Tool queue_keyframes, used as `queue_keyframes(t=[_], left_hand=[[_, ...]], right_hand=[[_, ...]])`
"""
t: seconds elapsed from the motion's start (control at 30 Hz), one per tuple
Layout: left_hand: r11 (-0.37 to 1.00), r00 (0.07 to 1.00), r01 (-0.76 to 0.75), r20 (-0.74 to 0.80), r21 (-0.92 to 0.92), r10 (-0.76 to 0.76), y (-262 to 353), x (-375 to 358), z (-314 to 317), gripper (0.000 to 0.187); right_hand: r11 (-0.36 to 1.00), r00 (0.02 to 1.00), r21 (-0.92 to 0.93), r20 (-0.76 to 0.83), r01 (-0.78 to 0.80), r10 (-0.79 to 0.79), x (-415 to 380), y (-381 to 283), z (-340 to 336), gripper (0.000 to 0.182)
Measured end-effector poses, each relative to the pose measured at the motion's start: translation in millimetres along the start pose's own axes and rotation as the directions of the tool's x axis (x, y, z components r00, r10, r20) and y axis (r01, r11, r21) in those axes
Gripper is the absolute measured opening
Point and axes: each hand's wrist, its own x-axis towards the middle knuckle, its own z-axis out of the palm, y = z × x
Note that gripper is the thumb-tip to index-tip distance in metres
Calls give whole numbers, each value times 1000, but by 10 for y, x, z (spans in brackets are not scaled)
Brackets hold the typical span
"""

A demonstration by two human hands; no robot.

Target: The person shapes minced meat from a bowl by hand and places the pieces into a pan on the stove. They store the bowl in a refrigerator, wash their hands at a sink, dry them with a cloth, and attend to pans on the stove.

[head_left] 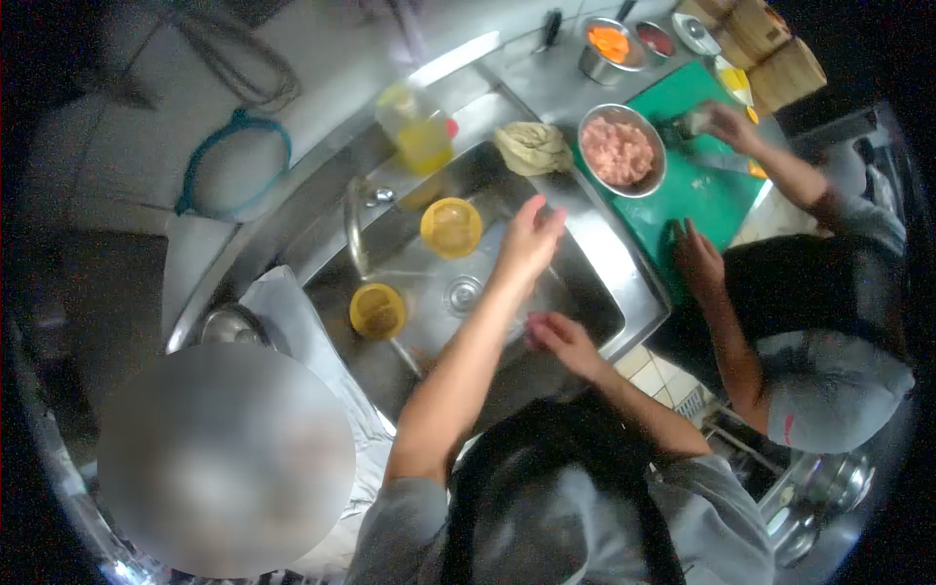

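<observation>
My left hand (531, 242) is over the right part of the steel sink (609, 317), its fingers parted and nothing visible in them. Lower, over the sink's near right edge, my right hand (565, 343) has its fingers stretched out, slightly blurred, with no object visible in it. Inside the sink, left of my left hand, sits a round yellow container (451, 227). A second yellow container (377, 311) is farther left, near the faucet (356, 234). A crumpled beige cloth (533, 148) lies on the sink's back rim, above my left hand.
A bottle of yellow liquid (421, 136) stands behind the sink. To the right, a co-worker's hands (731, 129) are over a green board (682, 210) holding a bowl of raw meat (620, 153). Carrots fill a metal container (608, 49). A large blurred area covers the lower left.
</observation>
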Motion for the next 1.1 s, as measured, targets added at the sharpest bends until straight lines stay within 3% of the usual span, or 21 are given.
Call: queue_keyframes(t=[0.03,0.07,0.17,0.2,0.3,0.33,0.37,0.4,0.47,0.5,0.53,0.57,0.6,0.67,0.7,0.77,0.83,0.97,1.0,1.07,1.1], left_hand=[[986,995,92,44,-142,-87,94,71,111,70],[978,993,106,69,-177,-95,44,204,201,83],[957,980,183,114,-226,-161,183,390,485,98],[946,975,191,161,-262,-152,124,533,563,109],[932,964,248,159,-264,-212,156,780,858,95],[921,950,284,205,-266,-234,85,902,895,87],[912,931,324,259,-253,-259,1,1029,910,79],[915,923,328,286,-234,-257,-20,1099,899,64],[900,895,282,429,-332,-122,-189,1312,756,46],[918,895,256,433,-303,-107,-225,1405,681,41],[920,901,301,390,-249,-189,-160,1319,631,37],[939,893,250,431,-236,-129,-237,1307,520,35],[914,879,315,442,-256,-180,-156,1136,460,35],[915,884,346,399,-209,-243,-6,626,348,43],[923,852,343,471,-175,-227,160,185,390,41],[909,841,408,421,-85,-339,20,29,110,27],[902,796,409,428,140,-427,35,-394,8,25],[742,811,513,39,431,-584,-33,-1253,340,23],[752,818,500,51,430,-573,-154,-1371,433,23],[628,633,619,172,472,-754,-389,-1604,618,27],[640,642,615,179,461,-746,-524,-1812,877,27]], right_hand=[[999,1000,-37,-8,-18,17,-95,68,-70,43],[997,999,-74,-24,-33,31,-147,96,-121,43],[994,989,-77,-134,-79,69,-424,-54,-173,42],[985,985,-166,-173,-51,21,-484,7,-220,42],[994,958,-110,-284,10,-41,-761,-48,-222,41],[965,952,-263,-300,-20,-62,-920,-251,-212,42],[969,924,-249,-374,-12,-85,-1047,-261,-248,42],[938,930,-347,-346,-6,-122,-1207,-235,-285,43],[870,910,-491,-381,-49,-164,-1547,-82,-383,45],[890,866,-452,-468,-63,-177,-1712,-12,-415,45],[909,824,-415,-526,-34,-210,-1876,43,-474,44],[923,779,-384,-578,2,-242,-2045,96,-518,42],[964,756,-260,-641,-49,-134,-2257,1,-542,44],[980,651,-201,-745,-9,-147,-2508,395,-648,43],[983,586,-186,-795,12,-157,-2586,579,-678,42],[989,493,-121,-858,82,-146,-2870,764,-710,40],[989,543,146,-833,28,107,-3191,899,-827,43],[962,508,257,-843,89,179,-3566,1568,-1110,43],[958,528,262,-833,114,165,-3732,1621,-1192,43],[954,516,248,-847,171,128,-3985,1836,-1372,41],[946,498,227,-863,232,85,-4122,1990,-1509,39]])
